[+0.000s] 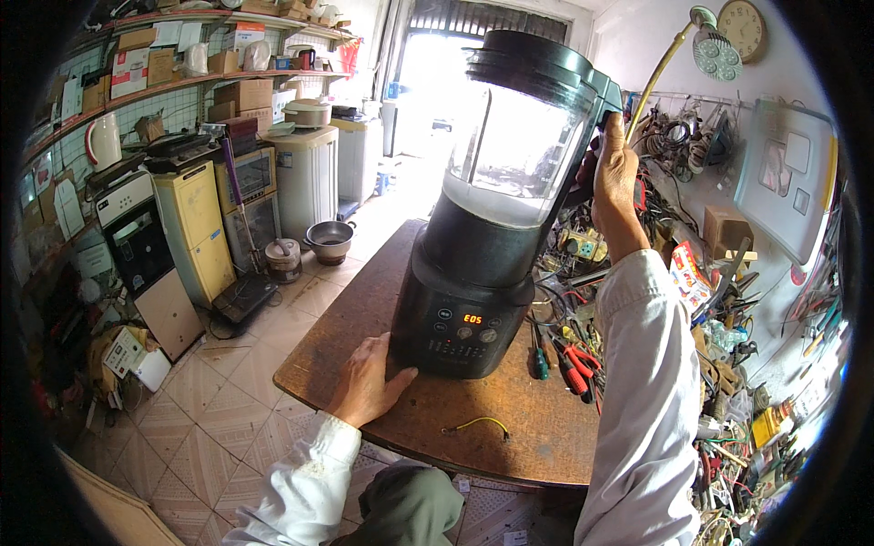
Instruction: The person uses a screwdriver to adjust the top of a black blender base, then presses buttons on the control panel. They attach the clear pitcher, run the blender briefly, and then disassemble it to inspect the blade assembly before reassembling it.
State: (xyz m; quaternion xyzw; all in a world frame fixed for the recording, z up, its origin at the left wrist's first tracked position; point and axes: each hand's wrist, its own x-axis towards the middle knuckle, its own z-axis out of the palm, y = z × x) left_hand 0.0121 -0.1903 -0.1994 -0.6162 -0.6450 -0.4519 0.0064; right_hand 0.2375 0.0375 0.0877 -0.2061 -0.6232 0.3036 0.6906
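A black blender stands on the brown wooden table, its front panel showing a lit orange display and round buttons. On the base sits a clear jug with a black lid; whitish cloudiness shows low in it. My right hand is closed round the jug's handle, some of its fingers hidden behind it. Beside the base's lower left corner lies my left hand, thumb stretched out on the tabletop and fingers along the base's side. A short yellow wire lies in front of the blender.
Red-handled pliers and a screwdriver lie right of the base, before a heap of tools and cables. A lamp on a bendable neck hangs at upper right. Appliances and a pot stand on the tiled floor at left.
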